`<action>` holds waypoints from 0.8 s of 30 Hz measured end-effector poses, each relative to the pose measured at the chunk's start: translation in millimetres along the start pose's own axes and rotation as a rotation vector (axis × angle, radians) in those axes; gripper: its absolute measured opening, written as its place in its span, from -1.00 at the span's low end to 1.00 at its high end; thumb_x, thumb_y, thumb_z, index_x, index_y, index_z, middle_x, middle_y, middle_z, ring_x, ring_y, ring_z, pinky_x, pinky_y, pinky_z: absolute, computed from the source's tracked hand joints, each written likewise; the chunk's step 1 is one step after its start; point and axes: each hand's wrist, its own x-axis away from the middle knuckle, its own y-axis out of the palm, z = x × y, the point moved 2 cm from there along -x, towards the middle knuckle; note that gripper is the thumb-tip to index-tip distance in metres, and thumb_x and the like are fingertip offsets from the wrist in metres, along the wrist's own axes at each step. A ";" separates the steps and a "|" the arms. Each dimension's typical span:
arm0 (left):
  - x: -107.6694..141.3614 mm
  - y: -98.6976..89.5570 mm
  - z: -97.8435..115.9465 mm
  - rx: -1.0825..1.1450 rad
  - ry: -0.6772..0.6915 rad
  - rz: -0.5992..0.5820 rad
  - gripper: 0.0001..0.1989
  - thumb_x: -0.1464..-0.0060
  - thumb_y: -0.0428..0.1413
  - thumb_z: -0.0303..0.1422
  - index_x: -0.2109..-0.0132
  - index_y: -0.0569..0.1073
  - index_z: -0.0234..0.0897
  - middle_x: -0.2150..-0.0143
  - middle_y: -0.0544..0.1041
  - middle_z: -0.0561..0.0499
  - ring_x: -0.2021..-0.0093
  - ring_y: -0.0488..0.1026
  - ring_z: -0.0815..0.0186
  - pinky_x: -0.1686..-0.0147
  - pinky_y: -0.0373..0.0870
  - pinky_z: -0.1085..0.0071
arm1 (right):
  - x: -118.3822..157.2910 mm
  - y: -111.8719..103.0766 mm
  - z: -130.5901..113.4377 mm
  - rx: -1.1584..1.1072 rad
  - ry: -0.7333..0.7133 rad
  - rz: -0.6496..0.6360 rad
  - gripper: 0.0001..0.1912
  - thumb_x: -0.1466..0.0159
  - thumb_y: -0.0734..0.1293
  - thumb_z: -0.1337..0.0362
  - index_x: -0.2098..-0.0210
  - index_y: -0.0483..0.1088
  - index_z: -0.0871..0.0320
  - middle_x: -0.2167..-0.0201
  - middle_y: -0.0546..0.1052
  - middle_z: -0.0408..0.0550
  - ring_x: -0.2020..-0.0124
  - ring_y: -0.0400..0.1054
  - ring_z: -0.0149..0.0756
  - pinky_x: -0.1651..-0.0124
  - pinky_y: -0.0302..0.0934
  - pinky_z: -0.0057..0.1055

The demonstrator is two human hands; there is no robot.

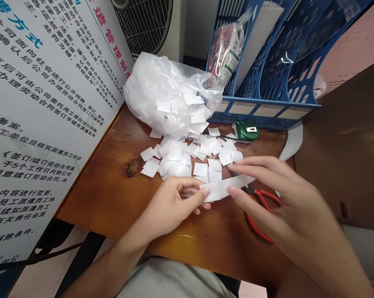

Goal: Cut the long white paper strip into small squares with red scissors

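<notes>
A narrow white paper strip [222, 188] is pinched at its left end between the thumb and fingers of my left hand [182, 198]. My right hand [280, 198] is at the strip's other end, thumb and fingers spread apart; whether the thumb touches the paper I cannot tell. Under and beside the right hand lie red-handled scissors [252, 223], their blades mostly hidden. Just beyond the strip, small white paper squares [176, 159] lie in a loose heap. More squares spill from a crumpled clear plastic bag [149, 91] behind them.
A green tape measure [246, 130] sits behind the heap on the brown wooden table [118, 198]. At the back right stands a blue file rack [267, 111] holding a plastic-wrapped packet [227, 54]. A printed board [50, 103] borders the left, with a fan [146, 25] behind.
</notes>
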 end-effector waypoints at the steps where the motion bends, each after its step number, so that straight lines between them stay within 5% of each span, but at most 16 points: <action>1: -0.9 -0.9 -0.9 -0.002 -0.007 0.037 -0.75 -0.26 0.21 -0.25 0.15 0.61 -0.40 0.28 0.65 -0.10 0.24 0.65 0.26 0.38 0.50 0.57 | 12.6 -5.4 2.9 0.095 0.040 0.082 -0.73 -0.37 0.35 0.12 -0.02 0.52 0.01 -0.03 0.53 -0.08 0.00 0.43 -0.20 0.00 0.26 -0.33; 4: -2.5 -3.9 -4.2 -0.015 -0.039 0.105 -0.74 -0.25 0.22 -0.25 0.11 0.60 -0.39 0.30 0.65 -0.10 0.22 0.66 0.23 0.38 0.52 0.56 | 54.5 -6.0 26.2 0.266 0.220 0.093 -0.70 -0.39 0.26 0.02 0.01 0.46 0.00 0.01 0.51 -0.07 0.17 0.45 -0.22 0.25 0.25 -0.31; 10: -5.7 -7.6 -9.6 0.000 -0.082 0.112 -0.69 -0.24 0.23 -0.19 0.10 0.60 -0.41 0.23 0.66 -0.15 0.19 0.65 0.21 0.37 0.54 0.55 | 85.5 29.2 73.0 0.295 0.418 -0.051 -0.70 -0.30 0.18 0.24 0.03 0.40 0.13 0.04 0.49 0.07 0.06 0.45 -0.08 0.01 0.32 -0.15; 15: -8.0 -8.2 -11.4 0.049 -0.069 0.110 -0.66 -0.21 0.26 -0.16 0.07 0.61 -0.39 0.22 0.67 -0.13 0.18 0.65 0.22 0.36 0.55 0.56 | 66.8 32.7 71.3 0.365 0.692 -0.113 -0.64 -0.17 0.29 0.35 0.02 0.35 0.13 0.10 0.54 0.05 0.06 0.45 -0.05 0.11 0.32 -0.20; 20: -6.8 -9.2 -8.3 0.063 -0.087 0.105 -0.64 -0.21 0.26 -0.16 0.04 0.61 -0.39 0.19 0.67 -0.15 0.16 0.65 0.20 0.40 0.50 0.57 | 55.8 28.1 61.0 0.435 0.672 -0.148 -0.75 -0.19 0.30 0.30 0.12 0.40 0.15 0.18 0.54 0.09 0.19 0.46 -0.01 0.26 0.28 -0.21; 24: -5.6 -11.4 -4.4 0.071 -0.074 0.099 -0.66 -0.24 0.23 -0.17 0.05 0.61 -0.40 0.18 0.67 -0.17 0.16 0.64 0.23 0.40 0.45 0.60 | 77.2 14.7 59.0 0.442 0.684 -0.053 -0.72 -0.28 0.28 0.09 0.13 0.42 0.12 0.16 0.57 0.14 0.27 0.51 0.08 0.38 0.30 -0.18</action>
